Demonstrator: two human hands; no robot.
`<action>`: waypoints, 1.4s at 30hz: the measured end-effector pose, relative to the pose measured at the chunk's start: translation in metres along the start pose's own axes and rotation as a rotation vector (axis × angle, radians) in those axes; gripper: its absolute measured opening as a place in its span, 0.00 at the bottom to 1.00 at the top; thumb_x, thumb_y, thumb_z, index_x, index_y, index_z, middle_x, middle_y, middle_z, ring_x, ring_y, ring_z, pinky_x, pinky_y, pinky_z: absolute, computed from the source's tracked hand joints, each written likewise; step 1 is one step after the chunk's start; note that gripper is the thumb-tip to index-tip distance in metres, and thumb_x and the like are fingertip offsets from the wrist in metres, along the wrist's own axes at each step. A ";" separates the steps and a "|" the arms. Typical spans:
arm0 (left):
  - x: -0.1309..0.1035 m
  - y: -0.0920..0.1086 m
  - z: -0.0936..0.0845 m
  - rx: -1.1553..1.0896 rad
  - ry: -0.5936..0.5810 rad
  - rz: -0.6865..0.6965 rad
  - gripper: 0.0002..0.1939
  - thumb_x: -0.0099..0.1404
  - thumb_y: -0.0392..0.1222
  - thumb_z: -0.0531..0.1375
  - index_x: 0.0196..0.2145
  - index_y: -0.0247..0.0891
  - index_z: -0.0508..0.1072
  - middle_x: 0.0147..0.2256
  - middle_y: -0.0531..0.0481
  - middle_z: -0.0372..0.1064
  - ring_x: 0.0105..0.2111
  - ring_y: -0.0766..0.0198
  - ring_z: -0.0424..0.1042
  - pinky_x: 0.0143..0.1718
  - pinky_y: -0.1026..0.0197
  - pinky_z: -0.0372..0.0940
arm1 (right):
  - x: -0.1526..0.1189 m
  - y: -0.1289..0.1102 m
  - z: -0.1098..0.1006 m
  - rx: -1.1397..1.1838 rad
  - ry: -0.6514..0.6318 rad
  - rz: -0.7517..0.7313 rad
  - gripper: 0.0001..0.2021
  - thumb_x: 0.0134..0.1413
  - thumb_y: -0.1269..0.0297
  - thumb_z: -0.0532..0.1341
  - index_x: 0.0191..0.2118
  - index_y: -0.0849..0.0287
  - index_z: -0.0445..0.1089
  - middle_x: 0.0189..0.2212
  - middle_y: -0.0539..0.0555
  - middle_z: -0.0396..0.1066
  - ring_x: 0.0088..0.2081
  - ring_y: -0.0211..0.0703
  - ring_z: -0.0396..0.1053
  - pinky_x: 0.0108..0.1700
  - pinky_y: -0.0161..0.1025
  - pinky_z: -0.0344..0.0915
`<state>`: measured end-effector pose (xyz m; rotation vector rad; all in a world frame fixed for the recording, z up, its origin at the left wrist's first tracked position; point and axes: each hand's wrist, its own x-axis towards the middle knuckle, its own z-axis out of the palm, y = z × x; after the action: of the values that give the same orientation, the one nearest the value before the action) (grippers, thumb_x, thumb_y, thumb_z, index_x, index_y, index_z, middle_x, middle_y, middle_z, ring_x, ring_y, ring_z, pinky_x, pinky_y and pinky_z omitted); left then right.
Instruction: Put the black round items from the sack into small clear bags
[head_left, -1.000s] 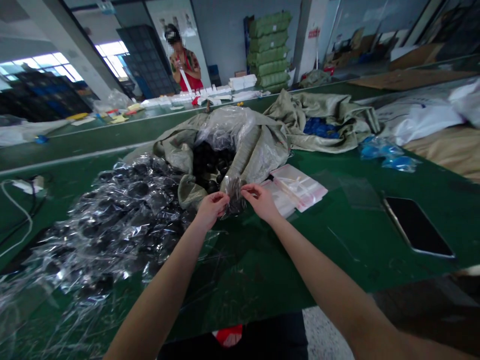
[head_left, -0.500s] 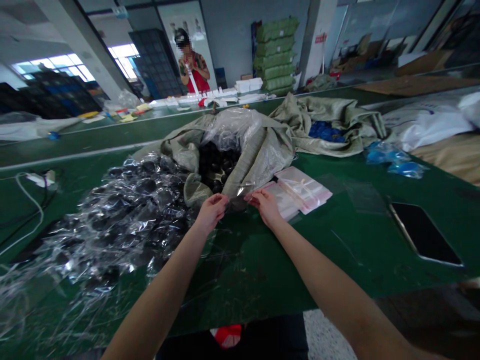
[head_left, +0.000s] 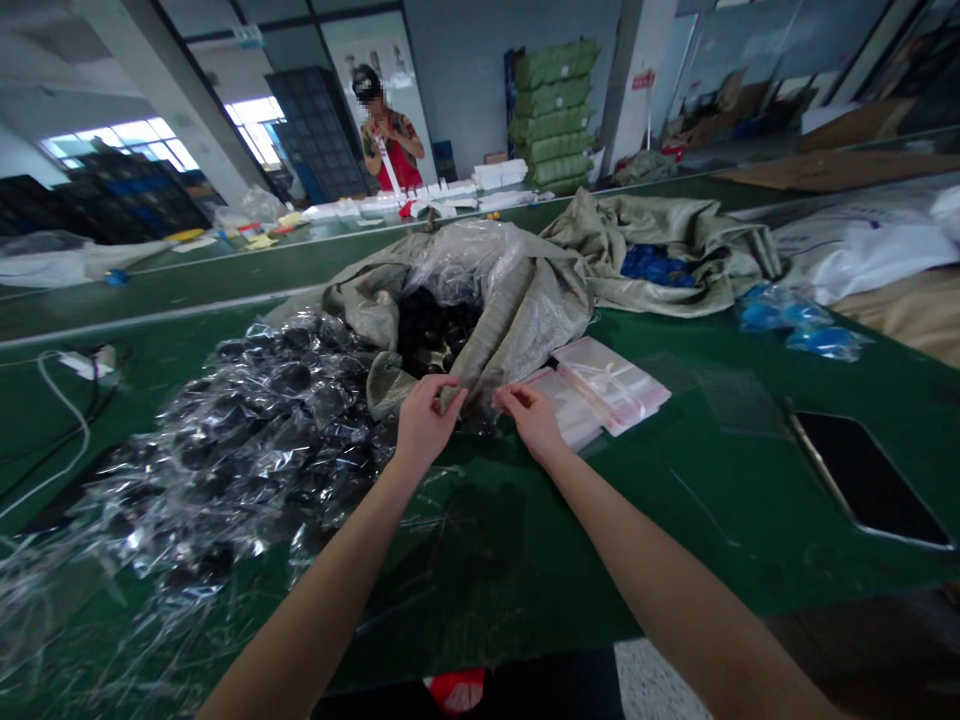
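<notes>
My right hand [head_left: 531, 418] pinches the edge of a clear plastic bag [head_left: 486, 410] with thumb and fingertips. Something dark shows through the bag, blurred. Just left of it, my left hand [head_left: 427, 418] has thumb and forefinger curved and slightly apart, with nothing visible between them. Both hands are at the front of a grey-green woven sack [head_left: 525, 290], whose mouth shows dark round pieces [head_left: 431, 325]. Left of my hands spreads a heap of black pieces in clear bags [head_left: 262, 430]. A stack of flat clear bags [head_left: 607, 385] lies beside my right hand.
On the green table [head_left: 525, 560] a phone [head_left: 870, 475] lies at the right. Behind are another sack [head_left: 712, 240] with blue pieces and some bagged blue pieces [head_left: 825, 340]. A white cable [head_left: 64, 400] runs at the left. Across the tables a person [head_left: 394, 145] stands.
My left thumb and forefinger have parted from their pinch, and that hand has risen slightly. My right hand still pinches the bag. The view has shifted a little.
</notes>
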<state>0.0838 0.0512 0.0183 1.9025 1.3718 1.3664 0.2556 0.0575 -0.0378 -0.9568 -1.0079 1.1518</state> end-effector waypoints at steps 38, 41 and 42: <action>0.047 0.021 0.034 0.220 -0.165 0.234 0.02 0.56 0.34 0.60 0.29 0.38 0.72 0.30 0.50 0.70 0.30 0.64 0.66 0.35 0.63 0.59 | -0.008 -0.016 -0.007 -0.458 -0.023 -0.309 0.10 0.59 0.57 0.57 0.34 0.54 0.72 0.33 0.53 0.78 0.37 0.46 0.75 0.43 0.43 0.70; 0.060 0.012 0.026 -0.151 0.074 -0.038 0.02 0.58 0.38 0.58 0.29 0.38 0.70 0.28 0.51 0.69 0.28 0.66 0.67 0.32 0.65 0.61 | -0.007 -0.010 -0.004 -0.260 -0.009 -0.216 0.09 0.58 0.54 0.58 0.36 0.54 0.69 0.36 0.54 0.79 0.41 0.46 0.76 0.48 0.45 0.71; 0.065 0.010 0.021 -0.319 0.144 -0.138 0.03 0.59 0.39 0.58 0.29 0.38 0.69 0.29 0.50 0.70 0.29 0.66 0.68 0.32 0.65 0.62 | -0.006 -0.007 -0.003 -0.188 -0.004 -0.177 0.10 0.58 0.53 0.58 0.36 0.54 0.67 0.36 0.55 0.78 0.41 0.46 0.77 0.48 0.46 0.71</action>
<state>0.1085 0.1086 0.0470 1.5020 1.2358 1.5708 0.2595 0.0503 -0.0323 -0.9914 -1.1957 0.9239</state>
